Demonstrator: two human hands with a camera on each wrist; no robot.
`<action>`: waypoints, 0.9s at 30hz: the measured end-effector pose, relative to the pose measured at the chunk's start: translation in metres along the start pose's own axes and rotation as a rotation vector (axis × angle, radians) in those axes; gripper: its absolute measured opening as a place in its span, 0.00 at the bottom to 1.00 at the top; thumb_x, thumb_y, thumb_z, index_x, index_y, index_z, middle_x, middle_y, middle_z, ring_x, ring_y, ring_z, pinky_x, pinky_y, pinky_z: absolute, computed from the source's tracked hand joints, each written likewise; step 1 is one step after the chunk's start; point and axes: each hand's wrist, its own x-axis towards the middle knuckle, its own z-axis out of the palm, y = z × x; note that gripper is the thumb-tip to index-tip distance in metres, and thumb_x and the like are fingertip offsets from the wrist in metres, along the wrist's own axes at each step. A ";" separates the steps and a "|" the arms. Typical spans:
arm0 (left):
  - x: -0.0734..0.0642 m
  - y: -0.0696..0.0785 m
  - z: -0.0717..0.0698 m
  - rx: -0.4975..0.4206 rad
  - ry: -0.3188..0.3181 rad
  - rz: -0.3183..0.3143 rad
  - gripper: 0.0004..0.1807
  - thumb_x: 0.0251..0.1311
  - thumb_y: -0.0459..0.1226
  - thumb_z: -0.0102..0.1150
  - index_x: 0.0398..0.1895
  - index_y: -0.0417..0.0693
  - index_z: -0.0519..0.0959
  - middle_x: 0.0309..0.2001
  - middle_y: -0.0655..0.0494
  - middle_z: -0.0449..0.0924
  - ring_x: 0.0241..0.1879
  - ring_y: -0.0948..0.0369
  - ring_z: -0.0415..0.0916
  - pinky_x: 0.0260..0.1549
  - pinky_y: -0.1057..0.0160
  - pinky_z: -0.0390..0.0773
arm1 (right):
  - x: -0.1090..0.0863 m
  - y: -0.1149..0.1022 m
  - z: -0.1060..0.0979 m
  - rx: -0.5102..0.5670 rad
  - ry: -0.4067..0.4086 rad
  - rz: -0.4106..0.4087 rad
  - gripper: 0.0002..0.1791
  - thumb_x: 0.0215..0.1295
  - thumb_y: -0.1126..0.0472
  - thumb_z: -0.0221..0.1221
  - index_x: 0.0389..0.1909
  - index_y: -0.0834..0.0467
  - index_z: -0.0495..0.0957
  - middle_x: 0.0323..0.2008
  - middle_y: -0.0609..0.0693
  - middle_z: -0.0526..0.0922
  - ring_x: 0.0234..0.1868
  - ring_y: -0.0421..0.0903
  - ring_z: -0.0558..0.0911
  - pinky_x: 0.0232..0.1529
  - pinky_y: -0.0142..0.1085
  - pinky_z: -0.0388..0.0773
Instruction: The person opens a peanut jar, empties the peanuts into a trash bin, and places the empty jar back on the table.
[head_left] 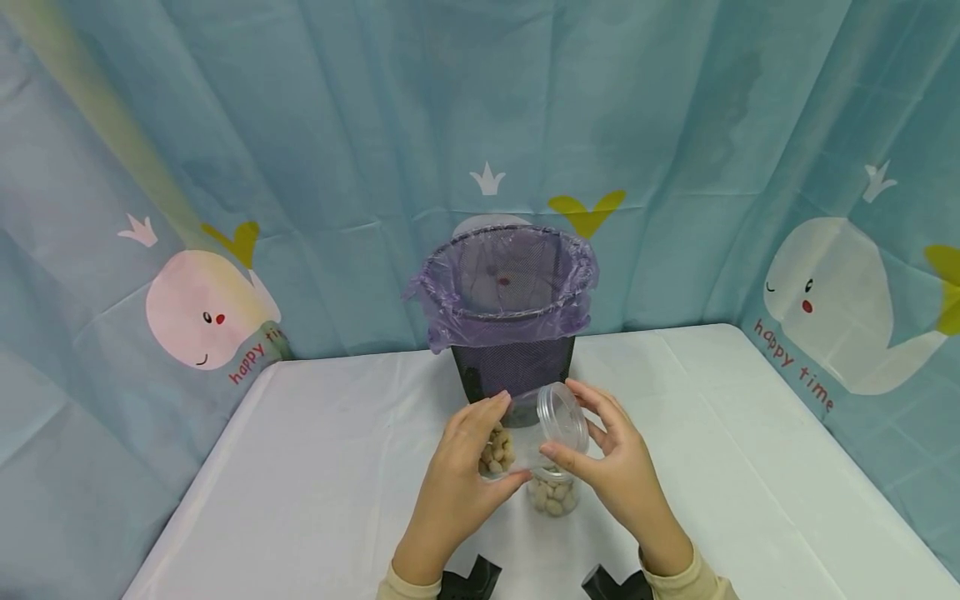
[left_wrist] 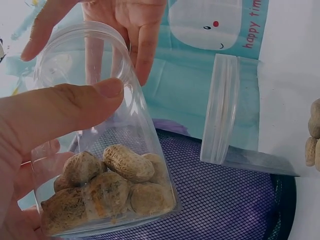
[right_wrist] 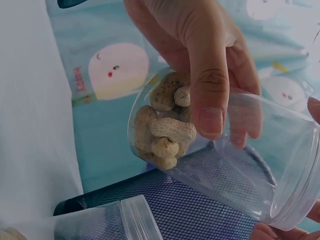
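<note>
My left hand [head_left: 461,467] grips a clear plastic jar [head_left: 528,446] tipped on its side, with several unshelled peanuts [left_wrist: 115,180] gathered at its base. The thumb lies along the jar's near wall in the left wrist view. My right hand [head_left: 618,462] curves round the jar's wide ridged end, thumb and fingertips at opposite sides of the rim. Below the tipped jar, a second clear jar [head_left: 552,497] holding peanuts stands upright on the table, its upper part hidden in the head view; its ridged lid [left_wrist: 220,110] shows in the left wrist view.
Behind the hands stands a black mesh bin [head_left: 513,367] lined with a purple plastic bag [head_left: 510,329]. White cloth covers the table [head_left: 322,467]. A teal curtain [head_left: 337,167] with whale prints hangs at the back and sides.
</note>
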 end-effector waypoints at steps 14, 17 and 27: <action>-0.001 0.001 -0.002 -0.009 -0.021 -0.019 0.55 0.31 0.37 0.86 0.70 0.46 0.69 0.63 0.49 0.77 0.62 0.50 0.73 0.56 0.52 0.82 | -0.003 -0.001 0.001 0.004 -0.016 -0.022 0.39 0.58 0.64 0.70 0.71 0.55 0.67 0.68 0.52 0.69 0.67 0.48 0.68 0.66 0.56 0.71; -0.002 0.001 -0.001 -0.003 -0.021 -0.015 0.55 0.30 0.38 0.86 0.69 0.46 0.69 0.63 0.49 0.78 0.61 0.51 0.73 0.56 0.53 0.83 | -0.003 0.000 0.001 0.016 -0.011 -0.021 0.40 0.57 0.64 0.71 0.71 0.54 0.66 0.69 0.53 0.68 0.68 0.51 0.67 0.67 0.54 0.71; 0.001 0.002 -0.003 -0.014 -0.012 -0.006 0.55 0.30 0.38 0.86 0.70 0.47 0.69 0.63 0.51 0.77 0.62 0.52 0.72 0.55 0.53 0.83 | -0.004 -0.004 0.002 0.025 0.005 -0.021 0.39 0.59 0.63 0.70 0.71 0.55 0.66 0.69 0.53 0.68 0.68 0.52 0.67 0.67 0.59 0.70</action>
